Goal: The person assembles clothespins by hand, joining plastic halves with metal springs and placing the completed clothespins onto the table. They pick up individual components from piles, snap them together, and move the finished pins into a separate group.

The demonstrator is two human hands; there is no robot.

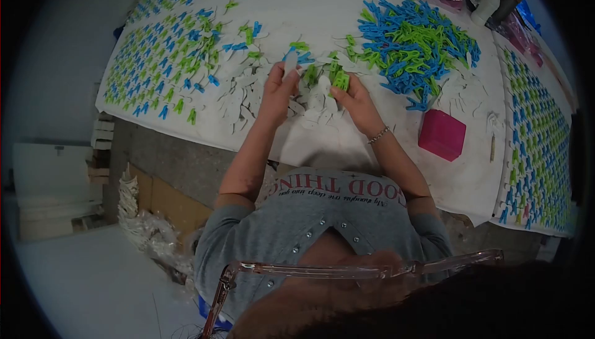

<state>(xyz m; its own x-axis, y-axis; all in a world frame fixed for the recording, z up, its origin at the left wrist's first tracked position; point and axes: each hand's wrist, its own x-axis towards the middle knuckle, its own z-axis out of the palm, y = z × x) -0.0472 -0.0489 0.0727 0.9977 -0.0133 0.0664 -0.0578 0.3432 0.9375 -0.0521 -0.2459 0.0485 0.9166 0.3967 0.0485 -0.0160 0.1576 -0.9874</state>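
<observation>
My left hand (280, 91) pinches a white oval piece (291, 62) that stands up between thumb and fingers. Closed on a green clothespin (341, 80), my right hand (357, 99) is a short way to the right. Between and below the hands lie loose white oval pieces (322, 104), some with thin curved tails. A few green and blue clothespins (300, 46) rest just beyond my fingertips. More white pieces (238, 100) are scattered beside my left hand.
A large heap of blue and green clothespins (421, 47) lies at the right. Nearer is a pink box (442, 135). Dense rows of clothespins (149, 72) cover the table's left side, and others (536, 134) its right edge. Bottles (486, 7) stand at the back right.
</observation>
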